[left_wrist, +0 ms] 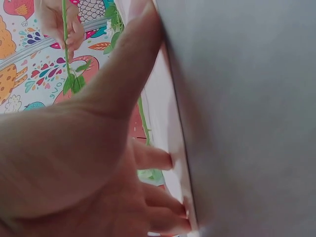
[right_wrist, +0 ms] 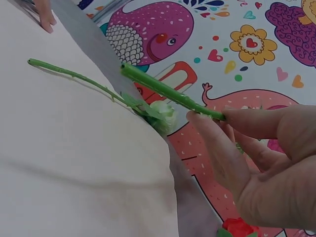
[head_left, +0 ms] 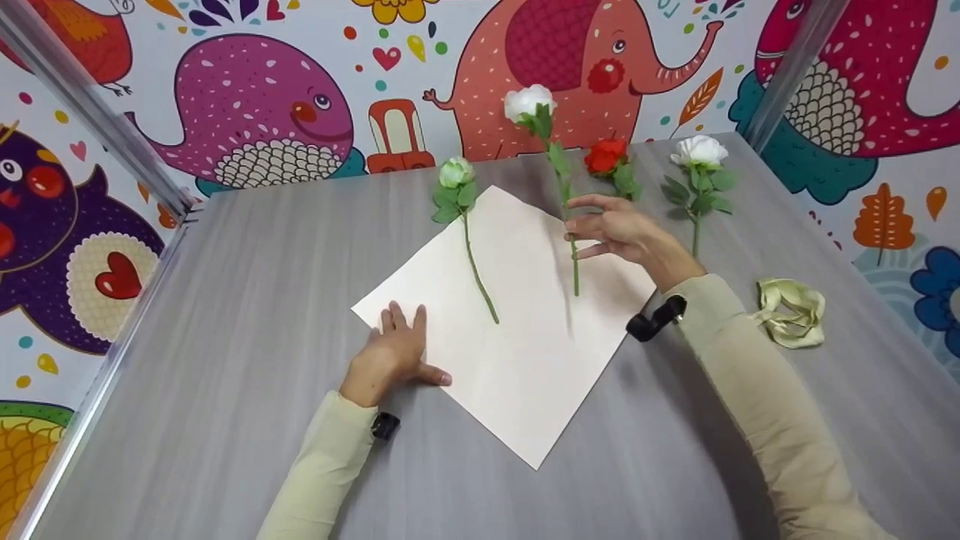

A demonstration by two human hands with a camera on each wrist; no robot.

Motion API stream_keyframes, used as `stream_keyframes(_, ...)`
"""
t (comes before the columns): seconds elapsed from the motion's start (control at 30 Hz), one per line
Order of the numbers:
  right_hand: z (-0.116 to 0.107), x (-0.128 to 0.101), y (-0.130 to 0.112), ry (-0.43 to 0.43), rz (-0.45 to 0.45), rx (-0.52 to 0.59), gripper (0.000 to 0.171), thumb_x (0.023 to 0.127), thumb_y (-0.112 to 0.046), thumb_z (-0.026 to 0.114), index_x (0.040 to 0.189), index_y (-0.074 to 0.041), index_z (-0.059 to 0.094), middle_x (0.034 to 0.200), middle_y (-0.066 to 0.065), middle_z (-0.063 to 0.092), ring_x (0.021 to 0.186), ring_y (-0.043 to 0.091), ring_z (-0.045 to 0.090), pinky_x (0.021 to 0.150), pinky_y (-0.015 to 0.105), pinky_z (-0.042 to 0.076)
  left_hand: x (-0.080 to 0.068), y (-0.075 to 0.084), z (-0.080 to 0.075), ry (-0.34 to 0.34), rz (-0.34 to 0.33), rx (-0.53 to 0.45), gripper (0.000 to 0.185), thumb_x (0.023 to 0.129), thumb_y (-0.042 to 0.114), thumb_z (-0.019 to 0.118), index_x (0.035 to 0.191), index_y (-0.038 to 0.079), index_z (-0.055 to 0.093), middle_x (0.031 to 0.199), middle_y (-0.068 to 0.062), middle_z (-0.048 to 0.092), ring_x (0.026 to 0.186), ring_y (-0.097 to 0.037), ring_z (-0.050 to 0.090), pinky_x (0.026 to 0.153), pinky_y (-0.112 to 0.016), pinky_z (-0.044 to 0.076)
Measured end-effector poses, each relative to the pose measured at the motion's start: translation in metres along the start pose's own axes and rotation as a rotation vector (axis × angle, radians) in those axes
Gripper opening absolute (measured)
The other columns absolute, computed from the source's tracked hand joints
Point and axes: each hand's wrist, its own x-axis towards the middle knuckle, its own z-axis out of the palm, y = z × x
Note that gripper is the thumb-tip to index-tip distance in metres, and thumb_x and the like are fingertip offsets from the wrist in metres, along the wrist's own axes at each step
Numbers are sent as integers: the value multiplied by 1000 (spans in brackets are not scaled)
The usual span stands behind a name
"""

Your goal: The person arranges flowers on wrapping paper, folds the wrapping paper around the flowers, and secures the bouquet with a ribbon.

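- The left hand [head_left: 391, 352] lies flat, fingers straight, pressing the paper sheet's [head_left: 517, 352] left corner on the counter [head_left: 247, 300].
- A pale-green rose [head_left: 457, 174] rests on the sheet at the left hand's 1 o'clock.
- The right hand [head_left: 619, 229] pinches the white rose's [head_left: 529, 101] stem between thumb and fingers; the bloom points to 11 o'clock.

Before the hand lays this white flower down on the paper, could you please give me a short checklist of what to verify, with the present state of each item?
1. Right hand pinches the white flower by its stem: ok, grip seen in the right wrist view.
2. Left hand rests flat on the paper at its left corner: ok.
3. Pale green flower already lies on the paper: ok.
4. Bare paper beside that flower's stem: ok.
5. Red flower and second white flower lie apart on the table: ok.
6. Ribbon off the paper: ok.
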Motion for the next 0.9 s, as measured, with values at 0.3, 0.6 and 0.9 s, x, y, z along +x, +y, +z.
stream_keyframes(0.3,35,13,7,5,-7,33,43,97,-6,61,138,-10,49,108,5,65,100,20,67,71,35,62,2,3,0,7,7,10,122,76,47,84,157,-7,12,156,-47,1,150,-58,5,119,-64,21)
stream_keyframes(0.6,63,28,25,-33,-15,73,45,96,0,61,138,-7,47,106,8,62,91,15,67,67,33,62,3,4,2,11,9,35,122,76,49,84,156,-8,13,155,-48,4,149,-59,8,118,-65,23)
stream_keyframes(0.9,84,41,34,-19,-14,56,51,97,0,59,145,-3,44,102,5,62,89,14,66,67,34,62,0,2,0,7,2,-4,122,75,46,86,157,-8,12,156,-48,0,149,-59,4,118,-66,20)
